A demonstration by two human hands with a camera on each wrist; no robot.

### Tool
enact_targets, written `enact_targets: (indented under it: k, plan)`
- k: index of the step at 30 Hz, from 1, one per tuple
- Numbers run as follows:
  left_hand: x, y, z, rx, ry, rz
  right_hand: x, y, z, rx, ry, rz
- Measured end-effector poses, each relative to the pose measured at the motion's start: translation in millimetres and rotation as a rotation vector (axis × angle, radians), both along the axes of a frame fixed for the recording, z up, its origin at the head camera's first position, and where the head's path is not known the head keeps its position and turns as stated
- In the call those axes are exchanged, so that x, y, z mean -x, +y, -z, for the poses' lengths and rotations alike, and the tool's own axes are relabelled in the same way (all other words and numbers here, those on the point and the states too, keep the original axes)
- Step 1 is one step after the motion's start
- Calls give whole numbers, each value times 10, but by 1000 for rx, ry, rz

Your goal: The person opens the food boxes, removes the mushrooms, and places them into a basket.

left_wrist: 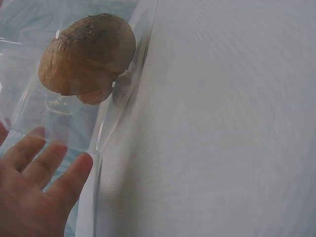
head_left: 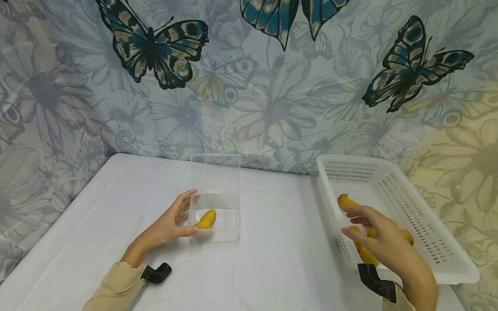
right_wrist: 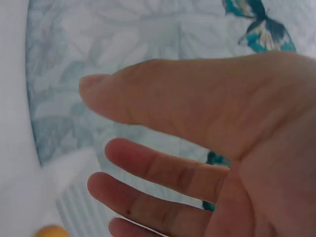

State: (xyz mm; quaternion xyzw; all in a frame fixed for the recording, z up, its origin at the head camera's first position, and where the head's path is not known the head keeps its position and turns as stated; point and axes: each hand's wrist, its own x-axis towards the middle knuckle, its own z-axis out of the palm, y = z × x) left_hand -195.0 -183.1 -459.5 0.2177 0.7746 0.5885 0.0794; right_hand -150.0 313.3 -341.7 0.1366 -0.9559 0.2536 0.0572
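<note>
A yellow-brown mushroom (head_left: 206, 219) lies in a clear plastic box (head_left: 229, 235) whose lid (head_left: 215, 170) stands raised at the back. In the left wrist view the same mushroom (left_wrist: 89, 54) shows its rounded cap through the clear wall. My left hand (head_left: 171, 222) rests against the box's left side, its fingers fairly straight and its thumb at the near part. Over a white perforated basket (head_left: 435, 229) hovers my right hand (head_left: 383, 237), fingers spread apart from the thumb and nothing between them. Below it are several mushrooms (head_left: 365, 255), partly hidden by the hand.
Another mushroom (head_left: 346, 201) lies in the basket, just beyond my right fingertips. White cloth (head_left: 276, 242) covers the table between box and basket. Behind the table hangs a butterfly-and-flower patterned cloth (head_left: 272, 99). Each wrist carries a black camera mount (head_left: 156, 273).
</note>
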Motion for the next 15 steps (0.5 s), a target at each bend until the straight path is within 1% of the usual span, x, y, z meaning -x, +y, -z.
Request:
enact_targets:
  k: [3,6,9,15]
  plan:
    - [1,4,-1,-4,-2,-1,-14,-146,-53,-3,-1,-22]
    - [5,5,5,-4,-2,0,-17,-275,-65,-2,10,-50]
    - [8,-2,17,4,2,2,1,-394,-41,12,26,-88]
    - [16,-2,48,12,23,6,58,-571,25,57,-17,-155]
